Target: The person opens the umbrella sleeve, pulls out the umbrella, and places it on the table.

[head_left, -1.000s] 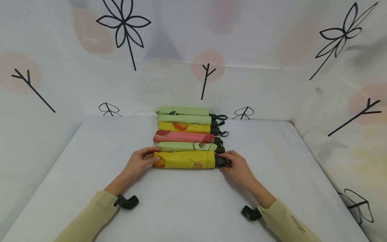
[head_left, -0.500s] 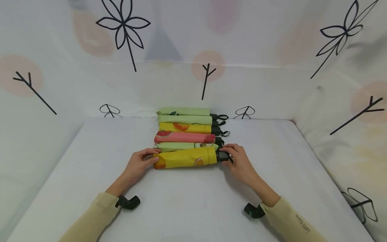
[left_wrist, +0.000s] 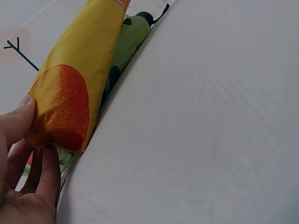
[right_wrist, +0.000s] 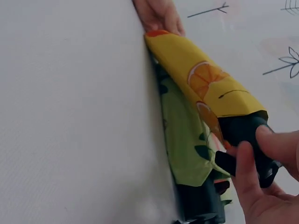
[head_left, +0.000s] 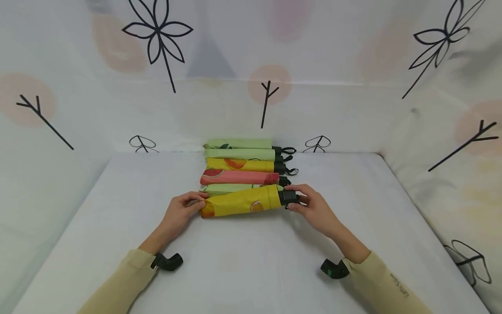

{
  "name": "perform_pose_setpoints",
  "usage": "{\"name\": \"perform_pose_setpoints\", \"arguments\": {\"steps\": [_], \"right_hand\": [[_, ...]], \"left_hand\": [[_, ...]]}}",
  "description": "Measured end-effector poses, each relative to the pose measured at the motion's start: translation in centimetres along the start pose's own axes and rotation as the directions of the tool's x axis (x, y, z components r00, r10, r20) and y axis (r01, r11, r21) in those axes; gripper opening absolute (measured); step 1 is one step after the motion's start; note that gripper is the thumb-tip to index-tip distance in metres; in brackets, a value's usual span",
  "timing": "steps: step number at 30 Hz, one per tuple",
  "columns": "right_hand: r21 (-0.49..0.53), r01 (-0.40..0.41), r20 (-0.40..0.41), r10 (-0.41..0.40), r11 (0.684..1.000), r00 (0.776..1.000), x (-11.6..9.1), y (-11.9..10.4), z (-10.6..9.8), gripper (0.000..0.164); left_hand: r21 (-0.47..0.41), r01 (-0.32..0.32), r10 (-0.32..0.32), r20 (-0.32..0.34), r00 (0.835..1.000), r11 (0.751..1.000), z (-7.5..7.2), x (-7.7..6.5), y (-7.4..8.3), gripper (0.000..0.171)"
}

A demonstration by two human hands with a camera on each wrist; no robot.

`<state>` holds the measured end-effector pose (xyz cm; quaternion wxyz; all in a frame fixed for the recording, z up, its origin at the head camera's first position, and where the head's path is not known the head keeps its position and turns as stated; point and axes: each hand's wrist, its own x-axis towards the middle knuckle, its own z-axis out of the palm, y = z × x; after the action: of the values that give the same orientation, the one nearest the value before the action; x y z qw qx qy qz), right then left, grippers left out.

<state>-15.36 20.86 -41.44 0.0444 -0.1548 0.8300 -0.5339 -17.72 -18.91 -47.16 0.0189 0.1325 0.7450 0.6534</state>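
Observation:
A folded yellow umbrella (head_left: pixel 241 203) with orange prints lies across both hands in the head view, its black handle end raised and its left end low. At that left end my left hand (head_left: pixel 181 213) pinches the cover between thumb and fingers; the left wrist view shows the thumb (left_wrist: pixel 18 120) on its side. My right hand (head_left: pixel 315 210) grips the black handle (right_wrist: pixel 245 135) with thumb and fingers. Right behind the yellow umbrella, and partly hidden by it, lies a folded light green umbrella (right_wrist: pixel 184 144), its dark handle (right_wrist: pixel 196 200) pointing right.
Farther back lie a pink umbrella (head_left: pixel 239 177) with watermelon prints, another yellow one (head_left: pixel 255 166) and two light green ones, side by side with handles to the right. A patterned cloth wall (head_left: pixel 219 109) rises behind the white table (head_left: pixel 231 270).
The yellow umbrella's handle end has risen and swung away from me with my right hand, so it now slants over the green umbrella. My left hand stays nearly in place.

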Motion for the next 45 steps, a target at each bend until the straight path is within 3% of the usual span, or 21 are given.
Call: {"name": "perform_pose_setpoints", "arguments": {"steps": [6,28,37,45], "right_hand": [[0.024,-0.049,-0.013,0.05,0.998,0.999,0.3,0.0,0.2,0.05],[0.053,-0.042,-0.051,0.044,0.998,0.998,-0.2,-0.2,-0.1,0.042],[0.06,-0.017,-0.023,0.018,0.998,1.0,-0.2,-0.2,-0.8,0.039],[0.071,-0.056,-0.025,0.058,0.996,0.998,-0.3,-0.1,-1.8,0.039]], "left_hand": [[-0.006,-0.002,0.002,-0.015,1.0,1.0,0.0,-0.1,-0.1,0.014],[-0.001,0.042,-0.042,-0.041,0.998,0.999,0.6,0.0,-0.2,0.013],[0.043,0.032,-0.03,-0.035,0.999,0.999,0.7,0.2,-0.1,0.011],[0.119,0.025,-0.019,-0.049,0.999,0.993,0.4,0.0,-0.1,0.006]]}}
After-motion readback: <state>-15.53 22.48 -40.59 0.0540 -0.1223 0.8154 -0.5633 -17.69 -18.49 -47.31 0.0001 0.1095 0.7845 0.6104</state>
